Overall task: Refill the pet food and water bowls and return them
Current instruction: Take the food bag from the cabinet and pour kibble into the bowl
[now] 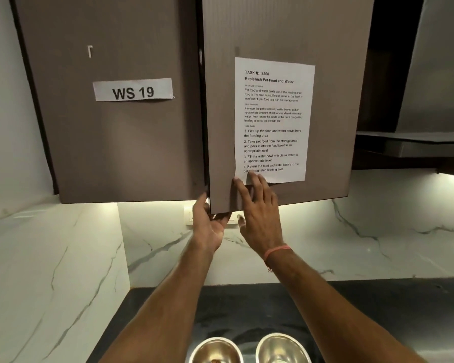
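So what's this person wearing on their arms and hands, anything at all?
Both forearms are bare, with no sleeves in view and no gloves. The right hand has a thin pinkish-orange thread band around the wrist, with a loose end hanging. The left hand wears nothing.

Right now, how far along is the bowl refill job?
Early. Done: both metal bowls sit on the dark counter. In hand: the left hand grips the bottom corner of the right cabinet door, the right hand flat on its front. Left: fetching food, filling both bowls, returning them; whether the door is opening or closing is unclear.

Kitchen: wall cabinets (121,127), marble backsplash (364,237).
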